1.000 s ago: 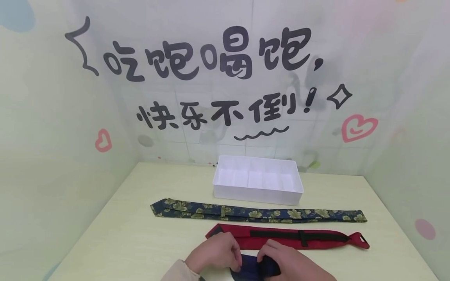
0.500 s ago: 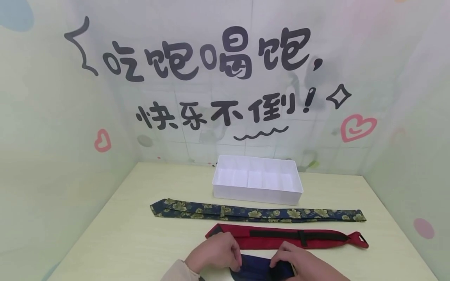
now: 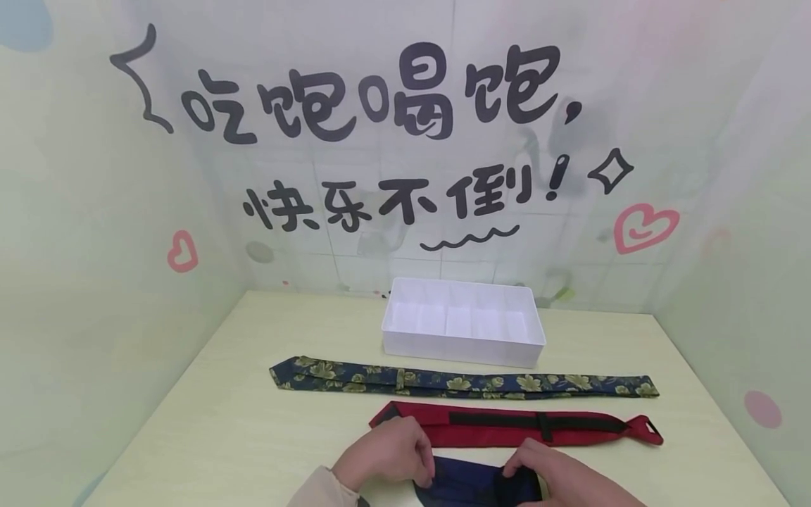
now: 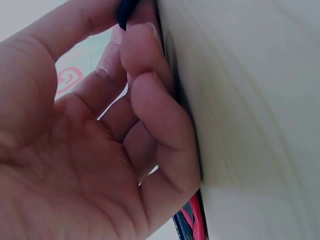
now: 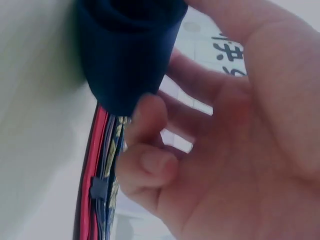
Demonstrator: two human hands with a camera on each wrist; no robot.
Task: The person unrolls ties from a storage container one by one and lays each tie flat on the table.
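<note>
A navy tie lies at the front edge of the head view, flat on the left and coiled into a roll at its right end. My left hand pinches the flat part near its left side. In the left wrist view, a bit of navy cloth shows at the thumb and fingertips, the other fingers curled against the table. My right hand holds the roll between thumb and fingers. The right wrist view shows the roll up close, its layers seen from the end. The lower part of this tie is out of the head view.
Just behind the hands lies a red tie with a black strip and loop. Beyond it stretches a blue tie with yellow-green flowers. A white divided box stands at the back, before a printed wall curtain.
My right hand has moved to the right with the roll, and the flat stretch between my hands has grown longer. The left hand keeps its place on the tie.
</note>
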